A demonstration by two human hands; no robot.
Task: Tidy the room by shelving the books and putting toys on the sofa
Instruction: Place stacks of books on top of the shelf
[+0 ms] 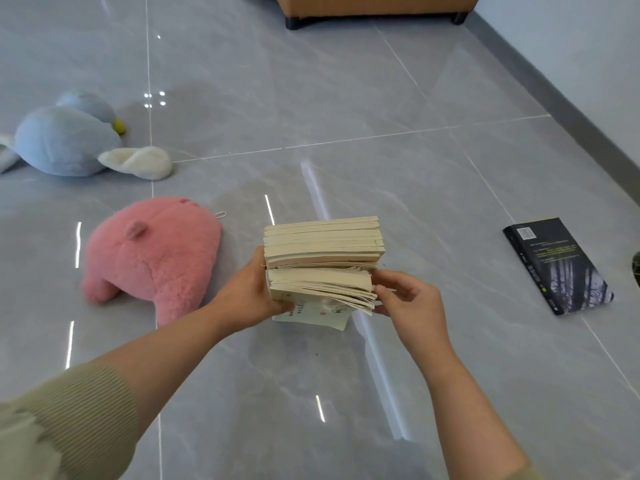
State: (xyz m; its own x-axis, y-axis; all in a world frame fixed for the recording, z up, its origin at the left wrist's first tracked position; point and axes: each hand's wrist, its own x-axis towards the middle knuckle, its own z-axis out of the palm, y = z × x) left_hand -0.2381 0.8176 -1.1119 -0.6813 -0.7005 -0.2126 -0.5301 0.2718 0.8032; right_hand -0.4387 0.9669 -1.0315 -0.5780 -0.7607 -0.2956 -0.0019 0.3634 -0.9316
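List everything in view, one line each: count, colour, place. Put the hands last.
stack of books: one stack, number of books unclear, cream page edges, held at centre
black book: one, black, flat on the floor at right
pink plush toy: one, pink, on the floor left of the stack
blue plush toy: one, pale blue with white parts, on the floor far left
sofa: one, brown with black feet, top edge, only its base shows
floor: grey glossy tiles
wall: white, dark skirting, upper right
left hand: one, grips the stack's left side
right hand: one, fingers curled at the stack's right edge
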